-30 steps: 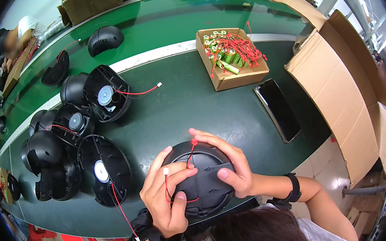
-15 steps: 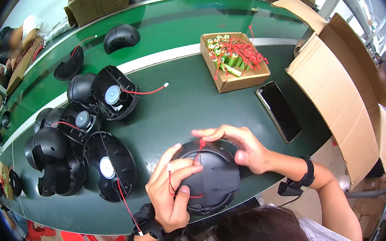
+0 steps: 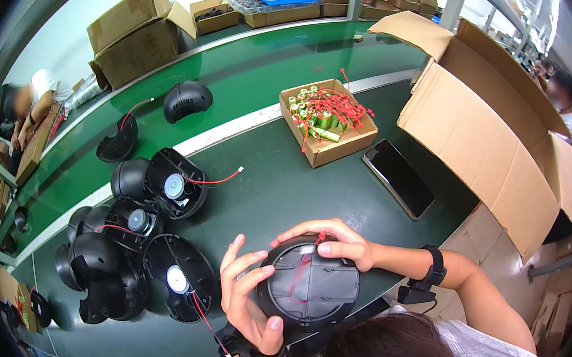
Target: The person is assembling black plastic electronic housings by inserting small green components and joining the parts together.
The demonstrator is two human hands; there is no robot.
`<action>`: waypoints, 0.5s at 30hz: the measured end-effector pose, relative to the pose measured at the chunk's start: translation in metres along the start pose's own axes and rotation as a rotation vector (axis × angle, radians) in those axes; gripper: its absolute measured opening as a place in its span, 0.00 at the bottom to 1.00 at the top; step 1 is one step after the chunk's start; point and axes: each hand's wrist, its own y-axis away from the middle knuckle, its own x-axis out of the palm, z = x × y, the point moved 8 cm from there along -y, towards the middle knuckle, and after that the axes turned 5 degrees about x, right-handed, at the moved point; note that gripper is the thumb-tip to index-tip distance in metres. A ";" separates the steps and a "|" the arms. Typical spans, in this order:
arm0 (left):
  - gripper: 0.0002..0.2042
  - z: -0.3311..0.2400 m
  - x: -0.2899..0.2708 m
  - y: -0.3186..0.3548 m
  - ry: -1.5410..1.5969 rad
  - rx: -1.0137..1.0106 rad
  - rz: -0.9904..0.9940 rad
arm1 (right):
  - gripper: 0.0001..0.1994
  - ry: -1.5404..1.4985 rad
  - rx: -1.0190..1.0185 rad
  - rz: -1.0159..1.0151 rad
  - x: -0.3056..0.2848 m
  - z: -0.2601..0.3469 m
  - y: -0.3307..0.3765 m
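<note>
Black plastic housing (image 3: 308, 285), round and ribbed, is being gripped at the near table edge: the left hand (image 3: 248, 299) is clamping its left side, the right hand (image 3: 330, 242) is curling over its top rim, fingertips (image 3: 323, 248) pinching a red wire (image 3: 303, 266). Judging by this, wire tucking is underway; next calls for careful seating. Farther off, more speaker shells (image 3: 172, 279) and a battery box (image 3: 329, 123) are lying.

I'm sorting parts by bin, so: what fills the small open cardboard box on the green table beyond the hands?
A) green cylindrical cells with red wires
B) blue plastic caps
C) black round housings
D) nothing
A: the small cardboard box holds green cylindrical cells tangled in red wires.
</note>
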 end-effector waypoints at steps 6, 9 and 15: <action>0.33 -0.006 -0.010 0.012 0.058 0.055 -0.194 | 0.27 -0.445 0.156 -0.198 -0.049 -0.004 0.013; 0.27 0.006 -0.009 0.029 0.181 -0.099 -0.104 | 0.26 -0.370 -0.044 -0.367 -0.095 0.059 -0.014; 0.13 0.005 0.004 0.025 0.208 -0.270 0.198 | 0.29 0.429 -0.328 -1.029 -0.215 0.157 -0.164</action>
